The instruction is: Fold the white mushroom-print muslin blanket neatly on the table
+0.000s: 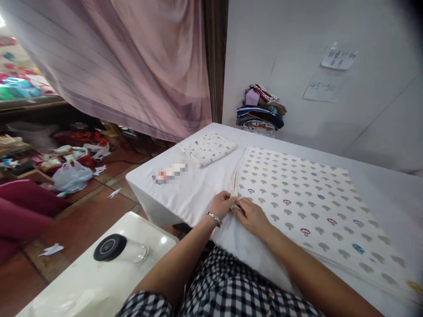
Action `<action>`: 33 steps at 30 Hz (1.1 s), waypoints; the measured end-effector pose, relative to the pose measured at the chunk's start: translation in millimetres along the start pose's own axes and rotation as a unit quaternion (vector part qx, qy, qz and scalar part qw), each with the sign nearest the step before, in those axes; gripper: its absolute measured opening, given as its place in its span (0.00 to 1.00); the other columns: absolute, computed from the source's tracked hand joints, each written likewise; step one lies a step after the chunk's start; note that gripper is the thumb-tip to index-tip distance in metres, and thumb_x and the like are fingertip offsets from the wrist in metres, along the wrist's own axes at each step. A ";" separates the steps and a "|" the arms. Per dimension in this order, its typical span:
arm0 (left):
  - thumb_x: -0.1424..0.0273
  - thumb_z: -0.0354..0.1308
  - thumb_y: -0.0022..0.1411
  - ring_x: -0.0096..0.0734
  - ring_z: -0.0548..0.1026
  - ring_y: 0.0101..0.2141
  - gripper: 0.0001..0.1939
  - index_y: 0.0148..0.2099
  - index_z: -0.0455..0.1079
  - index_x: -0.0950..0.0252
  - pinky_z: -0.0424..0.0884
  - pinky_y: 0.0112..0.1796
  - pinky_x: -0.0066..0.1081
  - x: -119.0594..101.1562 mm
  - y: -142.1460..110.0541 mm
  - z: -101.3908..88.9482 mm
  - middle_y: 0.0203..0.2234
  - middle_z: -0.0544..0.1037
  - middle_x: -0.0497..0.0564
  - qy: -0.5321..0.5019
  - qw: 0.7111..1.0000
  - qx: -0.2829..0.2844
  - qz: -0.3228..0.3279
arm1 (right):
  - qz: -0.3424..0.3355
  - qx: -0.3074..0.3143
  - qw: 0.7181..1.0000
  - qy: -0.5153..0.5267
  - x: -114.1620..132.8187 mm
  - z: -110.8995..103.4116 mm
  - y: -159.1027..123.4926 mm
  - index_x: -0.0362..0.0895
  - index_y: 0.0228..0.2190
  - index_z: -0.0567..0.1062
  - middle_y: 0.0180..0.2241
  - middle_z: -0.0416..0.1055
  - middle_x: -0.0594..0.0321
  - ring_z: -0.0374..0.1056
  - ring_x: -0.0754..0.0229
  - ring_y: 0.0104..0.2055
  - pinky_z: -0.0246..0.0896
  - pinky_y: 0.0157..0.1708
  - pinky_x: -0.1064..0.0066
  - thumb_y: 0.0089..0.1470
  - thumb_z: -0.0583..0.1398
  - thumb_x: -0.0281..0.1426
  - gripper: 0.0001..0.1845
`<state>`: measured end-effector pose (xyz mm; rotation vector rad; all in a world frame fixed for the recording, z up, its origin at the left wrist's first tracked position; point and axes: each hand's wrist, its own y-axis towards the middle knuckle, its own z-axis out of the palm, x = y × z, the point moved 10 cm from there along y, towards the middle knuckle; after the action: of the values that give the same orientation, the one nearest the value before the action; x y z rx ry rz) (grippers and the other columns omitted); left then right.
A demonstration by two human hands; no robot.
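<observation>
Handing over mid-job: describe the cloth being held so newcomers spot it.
On the right of the white table lies the mushroom-print cloth, left edge in the left hand and right hand. Grey and a few coloured mushrooms distinguish it from the smaller folded cloth.

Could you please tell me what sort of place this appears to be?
Probably a fabric workroom: a patterned cloth lies on the table, folded fabrics are stacked by the wall, and white scraps lie on the tiled floor.

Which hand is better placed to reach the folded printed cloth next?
Left, probably: both touch the mushroom-print fabric, but the left hand is nearer the folded printed cloth than the right hand.
</observation>
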<state>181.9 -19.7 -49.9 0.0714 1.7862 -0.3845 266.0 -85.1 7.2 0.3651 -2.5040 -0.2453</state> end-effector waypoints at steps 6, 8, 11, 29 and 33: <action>0.70 0.53 0.52 0.23 0.65 0.22 0.05 0.25 0.61 0.64 0.59 0.25 0.25 -20.2 -6.3 -10.0 0.17 0.65 0.42 0.236 0.964 -0.060 0.105 | 0.011 0.062 0.994 0.091 -22.8 -12.4 10.6 0.46 0.31 0.74 0.31 0.71 0.63 0.66 0.61 0.33 0.59 0.34 0.70 0.57 0.50 0.34 0.13; 0.70 0.53 0.53 0.25 0.65 0.23 0.05 0.26 0.62 0.64 0.58 0.27 0.26 -25.6 -10.9 -9.6 0.18 0.65 0.43 0.281 0.950 -0.066 0.123 | 0.035 0.044 0.996 0.070 -43.3 -25.1 24.5 0.47 0.33 0.75 0.32 0.72 0.63 0.66 0.61 0.34 0.59 0.35 0.69 0.56 0.51 0.33 0.13; 0.70 0.53 0.54 0.26 0.65 0.24 0.04 0.27 0.63 0.64 0.57 0.27 0.26 -25.3 -15.1 -8.5 0.18 0.65 0.44 0.308 0.941 -0.065 0.123 | 0.062 0.030 0.997 0.015 -73.7 -36.9 54.1 0.46 0.35 0.76 0.35 0.74 0.62 0.67 0.59 0.36 0.60 0.38 0.68 0.54 0.52 0.32 0.13; 0.71 0.51 0.53 0.26 0.65 0.22 0.08 0.38 0.59 0.61 0.56 0.26 0.26 -4.7 -17.5 -10.9 0.18 0.64 0.41 0.211 0.974 -0.056 0.054 | -0.070 0.174 0.974 -0.129 -111.9 0.5 163.9 0.45 0.31 0.72 0.44 0.68 0.61 0.65 0.61 0.42 0.58 0.39 0.71 0.52 0.52 0.25 0.10; 0.70 0.51 0.54 0.26 0.65 0.21 0.07 0.38 0.59 0.61 0.56 0.26 0.26 -3.5 -17.0 -8.6 0.18 0.64 0.41 0.213 0.975 -0.043 0.049 | -0.122 0.189 0.965 -0.131 -109.9 -3.5 160.0 0.45 0.33 0.70 0.44 0.67 0.60 0.64 0.61 0.42 0.57 0.37 0.71 0.55 0.49 0.26 0.10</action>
<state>170.5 -32.7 -41.1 0.1920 2.2115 -0.2309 322.1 100.3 -7.5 0.8486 -2.7622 0.1026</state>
